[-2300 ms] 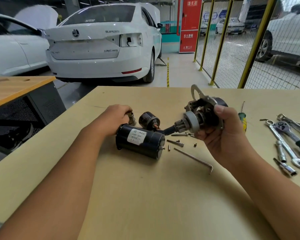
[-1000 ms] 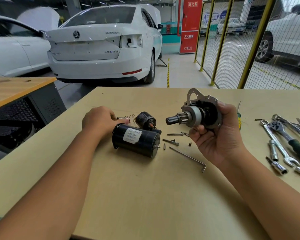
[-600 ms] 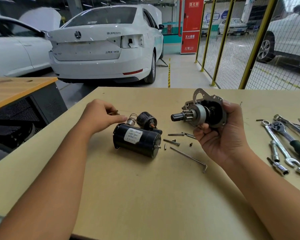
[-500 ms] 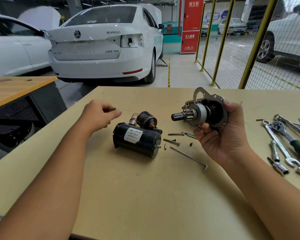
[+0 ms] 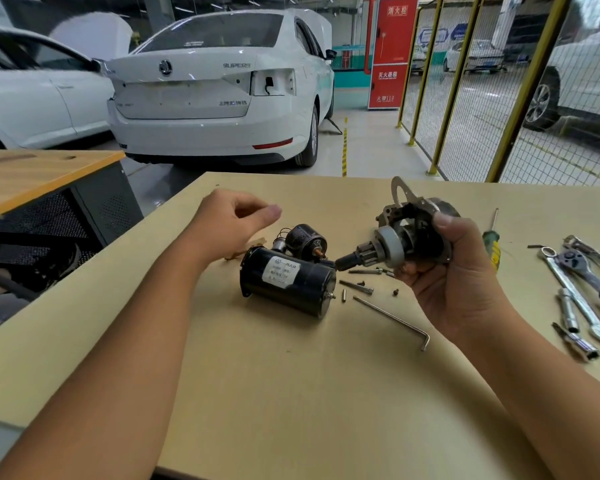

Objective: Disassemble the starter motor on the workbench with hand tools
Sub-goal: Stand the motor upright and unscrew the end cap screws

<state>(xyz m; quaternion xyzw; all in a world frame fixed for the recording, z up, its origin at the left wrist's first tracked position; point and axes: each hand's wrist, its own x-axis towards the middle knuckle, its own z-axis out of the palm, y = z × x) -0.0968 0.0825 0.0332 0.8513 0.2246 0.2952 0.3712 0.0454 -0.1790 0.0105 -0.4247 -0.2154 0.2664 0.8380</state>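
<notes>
Forearms enter from the bottom corners of the frame and converge toward centre. Hex key lies loose at lower centre-right on the workbench, near the right hand, probably parked within reach. Right hand has fingers curled round the drive-end housing, held off the bench at centre-right; the grip looks chosen to keep the pinion shaft exposed for inspection or pulling. That shaft's long axis runs roughly level, tilted slightly down, pinion end pointing frame-left toward the motor body. Motor body, black cylinder with white label, lies on its side at centre, long axis running from upper left to lower right, nearer end face toward lower right. Loose bolts and small screws sit between it and the right hand, likely the fasteners already removed. Just behind it, touching or nearly so, is the solenoid with its spring. Left hand hovers above the bench at centre-left, fingers loosely curled, holding nothing. Screwdriver, wrenches and sockets at far right. White car beyond the bench at top.
</notes>
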